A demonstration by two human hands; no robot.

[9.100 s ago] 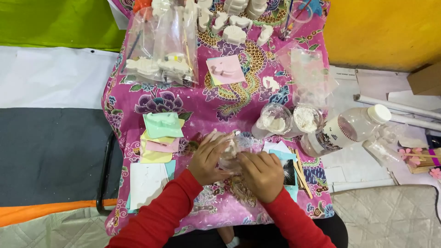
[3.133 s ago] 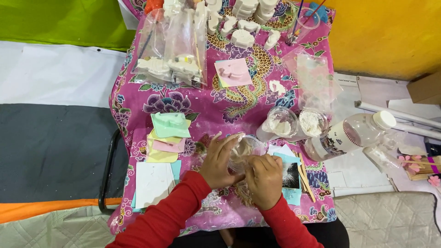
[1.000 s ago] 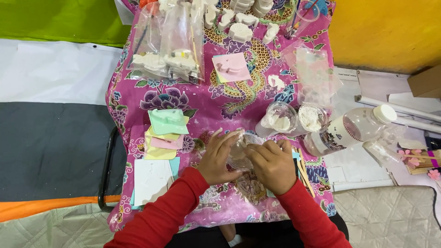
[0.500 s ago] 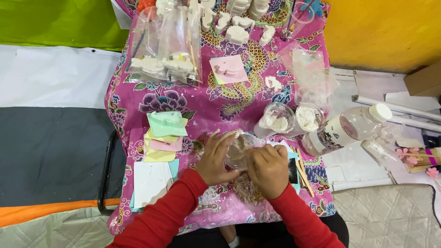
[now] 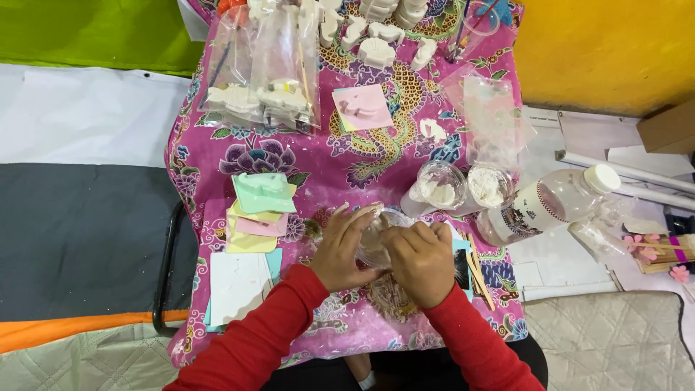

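Left hand: fingers curled, cupping clear cup | Right hand: fingers bent, pinching its rim | Powder cups: two | Bottle: one

Small table under pink floral cloth (paper squares, plastic bottle)

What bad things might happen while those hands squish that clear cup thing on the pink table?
The clear cup sits between the left hand and the right hand; a hard squeeze might crack it or spill whatever is inside. The two cups of white powder stand close by, so an elbow bump could tip them onto the cloth. The plastic bottle lies on its side at the table edge and might roll off.
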